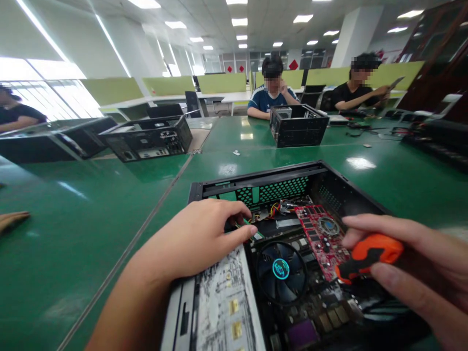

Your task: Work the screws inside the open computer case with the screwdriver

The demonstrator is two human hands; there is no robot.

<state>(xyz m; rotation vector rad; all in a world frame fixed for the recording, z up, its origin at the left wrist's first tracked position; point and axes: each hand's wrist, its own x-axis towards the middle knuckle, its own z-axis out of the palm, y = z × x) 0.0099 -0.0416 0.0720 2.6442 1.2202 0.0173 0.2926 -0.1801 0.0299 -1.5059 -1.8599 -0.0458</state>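
An open black computer case (329, 180) lies on the green table (91, 229) in front of me. Inside are a round black CPU fan (281, 270) and a red expansion card (320, 239). My left hand (197, 239) reaches into the case, its fingers pinched on a small green piece, maybe a memory stick, near the coloured wires (274, 210). My right hand (413, 273) is closed around an orange and black screwdriver handle (367, 256) above the red card. A silver drive cage (215, 307) sits below my left hand.
Two more black cases (149, 139) (298, 124) stand further back on the table. Two people sit at the far side; another person's arm shows at the left edge. A fingertip (12, 219) rests on the table at left.
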